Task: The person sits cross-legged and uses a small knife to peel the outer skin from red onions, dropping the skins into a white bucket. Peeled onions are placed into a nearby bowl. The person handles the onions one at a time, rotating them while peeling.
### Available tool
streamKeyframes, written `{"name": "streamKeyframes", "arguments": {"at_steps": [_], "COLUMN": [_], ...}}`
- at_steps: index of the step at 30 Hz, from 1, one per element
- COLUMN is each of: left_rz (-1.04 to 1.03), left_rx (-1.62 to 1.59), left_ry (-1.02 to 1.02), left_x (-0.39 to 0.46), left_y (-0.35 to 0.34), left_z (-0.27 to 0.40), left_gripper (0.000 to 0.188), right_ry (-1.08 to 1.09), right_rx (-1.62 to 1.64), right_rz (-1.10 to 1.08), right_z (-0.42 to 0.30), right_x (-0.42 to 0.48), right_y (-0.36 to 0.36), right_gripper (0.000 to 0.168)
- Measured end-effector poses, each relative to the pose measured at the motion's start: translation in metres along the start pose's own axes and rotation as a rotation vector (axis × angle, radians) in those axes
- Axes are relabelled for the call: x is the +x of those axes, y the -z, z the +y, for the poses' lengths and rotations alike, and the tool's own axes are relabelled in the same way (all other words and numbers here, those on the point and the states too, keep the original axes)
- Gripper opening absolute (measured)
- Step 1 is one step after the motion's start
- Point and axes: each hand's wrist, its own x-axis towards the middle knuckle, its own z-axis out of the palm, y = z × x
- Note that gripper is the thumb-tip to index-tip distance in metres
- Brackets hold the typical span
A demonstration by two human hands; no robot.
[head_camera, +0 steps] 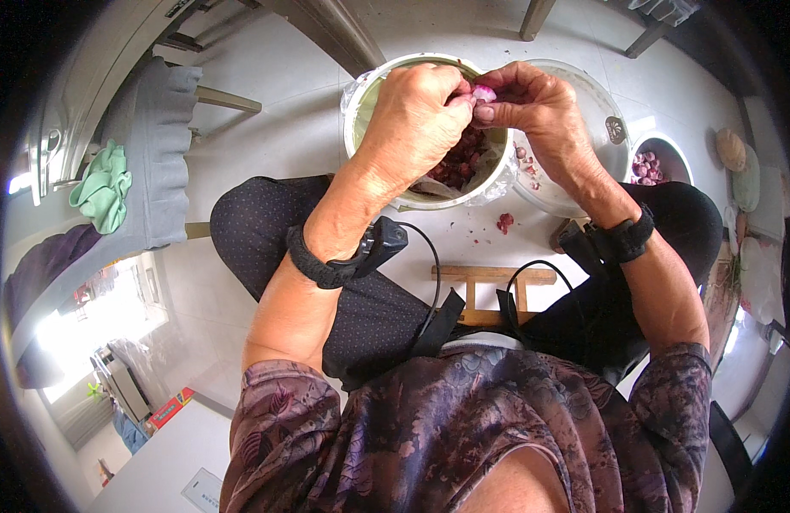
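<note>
My left hand point(427, 106) and my right hand point(536, 102) meet above the rim of a white plastic bucket point(352, 128). Between their fingertips is a small purple-and-white shallot point(484, 94); my right thumb and fingers pinch it from the right. The left fingertips close on its other end, where fingers hide part of it. Inside the bucket, a clear plastic liner point(494, 183) surrounds dark red skins point(456, 163). Beneath my right hand, a translucent round lid point(600, 109) lies on the floor, with a few shallots point(520, 152) and scraps of skin on it.
A white container point(690, 167) of shallots point(648, 168) stands beyond my right knee. Red skin scraps point(504, 222) lie on the tiles before a low wooden stool point(491, 276). Table legs point(330, 32) rise behind the bucket. At left, a green cloth point(104, 186) rests on grey fabric.
</note>
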Motion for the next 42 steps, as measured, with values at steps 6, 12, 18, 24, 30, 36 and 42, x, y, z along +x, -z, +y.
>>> {"name": "streamKeyframes", "arguments": {"at_steps": [6, 12, 18, 24, 30, 36, 42], "left_rz": [0.096, 0.154, 0.099, 0.13, 0.005, -0.076, -0.1], "left_rx": [0.188, 0.204, -0.23, -0.546, -0.527, -0.495, -0.242], "left_ry": [-0.117, -0.076, 0.232, 0.364, 0.301, 0.259, 0.164], "left_x": [0.0, -0.001, 0.003, 0.007, 0.005, 0.003, 0.0], "left_y": [-0.009, -0.015, -0.006, 0.011, 0.017, 0.011, 0.007], "left_z": [-0.001, -0.004, -0.005, 0.004, 0.006, 0.008, 0.006], "left_gripper": [0.015, 0.014, 0.007, 0.016, 0.018, 0.013, 0.01], "right_ry": [0.051, 0.062, 0.027, -0.006, -0.046, -0.053, -0.005], "right_rx": [-0.163, -0.161, -0.004, 0.152, 0.243, 0.13, -0.117], "right_rz": [0.055, 0.047, 0.0, -0.092, -0.14, -0.115, -0.088], "right_z": [0.003, 0.005, -0.005, -0.003, -0.004, -0.004, -0.004], "right_x": [0.001, 0.0, -0.002, -0.002, -0.003, -0.003, -0.004], "right_y": [-0.005, -0.008, -0.005, 0.004, 0.008, 0.009, 0.007], "right_gripper": [0.025, 0.024, 0.024, 0.025, 0.027, 0.027, 0.029]}}
